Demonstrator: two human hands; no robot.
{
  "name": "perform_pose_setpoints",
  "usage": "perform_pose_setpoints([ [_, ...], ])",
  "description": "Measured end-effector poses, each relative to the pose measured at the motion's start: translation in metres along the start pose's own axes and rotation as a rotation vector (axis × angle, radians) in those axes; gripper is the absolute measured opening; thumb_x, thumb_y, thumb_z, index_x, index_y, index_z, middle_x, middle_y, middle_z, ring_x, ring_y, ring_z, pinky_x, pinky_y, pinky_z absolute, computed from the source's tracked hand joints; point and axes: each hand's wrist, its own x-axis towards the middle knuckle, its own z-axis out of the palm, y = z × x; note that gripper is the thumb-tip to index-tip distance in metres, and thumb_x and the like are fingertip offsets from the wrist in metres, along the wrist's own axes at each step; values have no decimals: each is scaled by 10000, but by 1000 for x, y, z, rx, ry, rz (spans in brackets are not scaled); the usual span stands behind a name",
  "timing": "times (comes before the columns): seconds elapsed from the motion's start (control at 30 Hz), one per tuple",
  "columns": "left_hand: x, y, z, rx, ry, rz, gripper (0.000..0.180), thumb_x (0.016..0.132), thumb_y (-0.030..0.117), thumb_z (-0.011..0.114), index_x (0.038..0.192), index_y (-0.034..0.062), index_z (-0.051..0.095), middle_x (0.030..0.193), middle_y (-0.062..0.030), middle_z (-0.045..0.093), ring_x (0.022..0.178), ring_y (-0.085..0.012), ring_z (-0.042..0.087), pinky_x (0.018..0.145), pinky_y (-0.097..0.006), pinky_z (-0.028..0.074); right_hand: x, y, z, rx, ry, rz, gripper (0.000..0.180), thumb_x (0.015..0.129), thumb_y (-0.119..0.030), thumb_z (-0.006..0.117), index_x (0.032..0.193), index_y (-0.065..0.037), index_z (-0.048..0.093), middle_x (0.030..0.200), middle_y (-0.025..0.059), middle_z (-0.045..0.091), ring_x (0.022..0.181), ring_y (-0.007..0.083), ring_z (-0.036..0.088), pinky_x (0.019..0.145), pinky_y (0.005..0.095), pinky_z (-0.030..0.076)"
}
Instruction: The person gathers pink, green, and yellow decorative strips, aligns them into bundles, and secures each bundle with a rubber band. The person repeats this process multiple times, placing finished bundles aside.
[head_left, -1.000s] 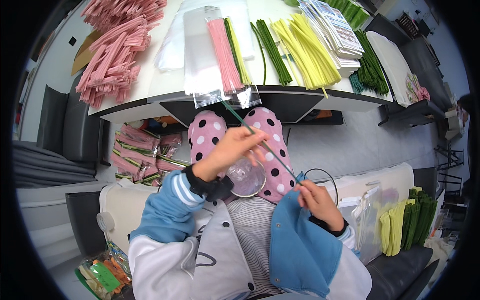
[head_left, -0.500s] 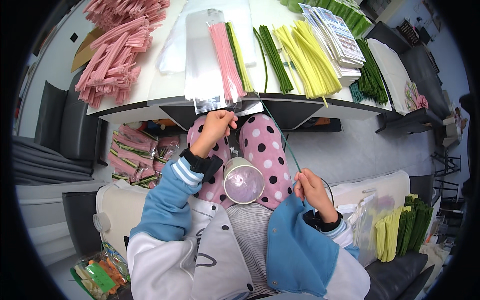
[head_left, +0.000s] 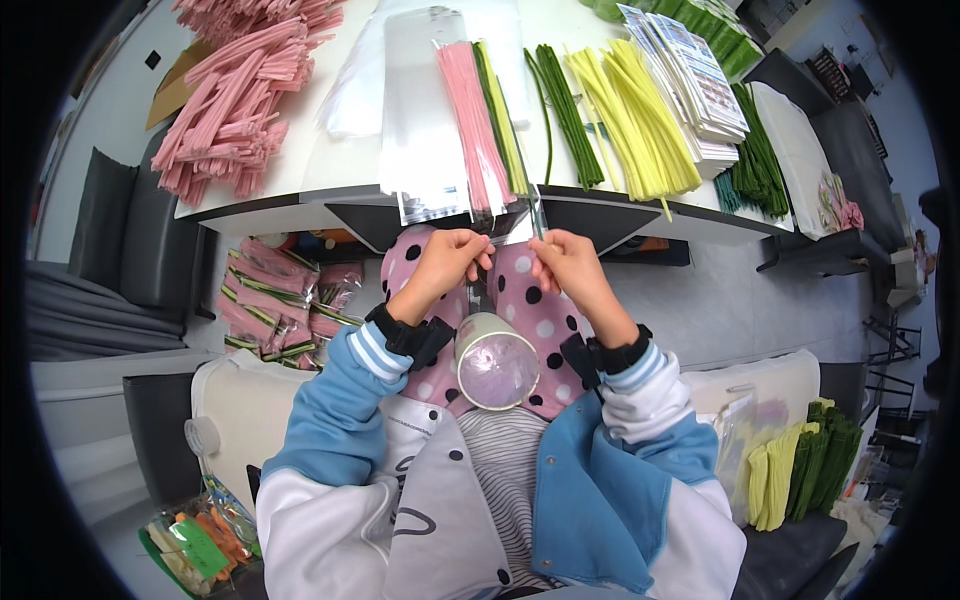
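A person wears a snap-front jacket (head_left: 600, 490) in blue, white and pale grey; white stripes ring the cuff of its blue left sleeve (head_left: 325, 430); a dark outline print marks the grey front panel (head_left: 450, 550); a finely striped top (head_left: 500, 470) shows between; pink trousers (head_left: 415, 265) carry black and white dots; black bands (head_left: 395, 330) circle both wrists.

Dark chair (head_left: 160, 235) left of white table (head_left: 320, 165); pale wall (head_left: 105, 130) farther left of table; grey floor (head_left: 720, 310) at table's near side.
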Motion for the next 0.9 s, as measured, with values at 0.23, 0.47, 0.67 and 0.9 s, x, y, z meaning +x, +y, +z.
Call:
perform_pose_setpoints([
  [0.23, -1, -7, -1, -18, 17, 80, 223, 920, 193, 532, 926, 7, 654, 746, -25, 657, 520, -41, 528, 418, -172, 384, 22, -14, 22, -232, 276, -227, 206, 891, -185, 584, 849, 15, 609, 627, 97, 629, 447, 156, 587, 388, 271, 414],
  [0.47, -10, -7, -8, -239, 145, 138, 225, 909, 210, 570, 954, 6, 655, 782, -28, 653, 547, -49, 535, 452, -167, 409, 2, -17, 48, -847, 304, -861, 118, 780, -143, 669, 850, -75, 604, 771, 66, 607, 631, 245, 616, 543, 339, 476],
  [0.67, -17, -5, -18, -530, 45, 8, 352, 950, 293, 482, 1068, -14, 609, 960, -68, 639, 860, -141, 598, 644, -263, 494, 20, -23, 60, -842, 86, -898, 78, 802, -133, 614, 841, -83, 568, 788, 69, 541, 617, 291, 584, 515, 382, 458],
  [0.9, -17, 0, -26, -702, -55, -29, 383, 971, 287, 422, 1100, -33, 588, 1095, -104, 611, 1034, -187, 540, 793, -349, 487, 21, -25, 64, -954, 72, -981, 57, 814, -106, 577, 828, -65, 540, 792, 79, 525, 606, 286, 583, 501, 384, 454],
])
